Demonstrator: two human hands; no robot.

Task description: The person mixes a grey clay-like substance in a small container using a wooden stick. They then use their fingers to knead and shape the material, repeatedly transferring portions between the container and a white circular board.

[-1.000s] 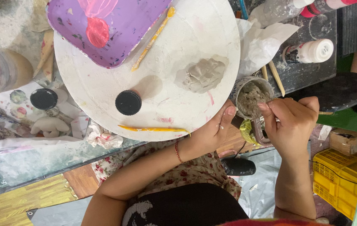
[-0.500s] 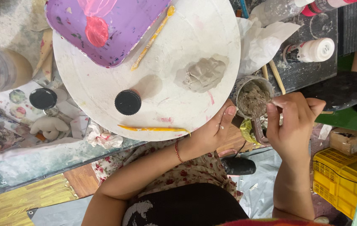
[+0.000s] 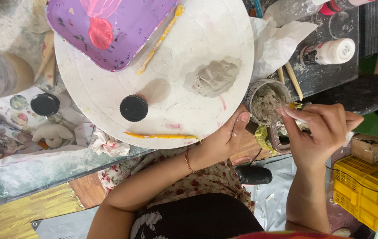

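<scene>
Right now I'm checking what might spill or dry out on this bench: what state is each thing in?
Clay cup: open, filled with grey clay.
Black-capped bottle: capped, upright.
White bottle: capped, lying on its side.
Clay lump: unshaped, bare on the round board.
Purple tray: paint-smeared.
Left hand: steadying the cup.
Right hand: fingertips pinched over the cup.

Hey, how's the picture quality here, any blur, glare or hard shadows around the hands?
Head view: light is soft and even, without glare on the round white board; the black-capped bottle casts only a faint shadow; the right hand looks slightly soft at the fingertips; the left hand is sharp.
</scene>
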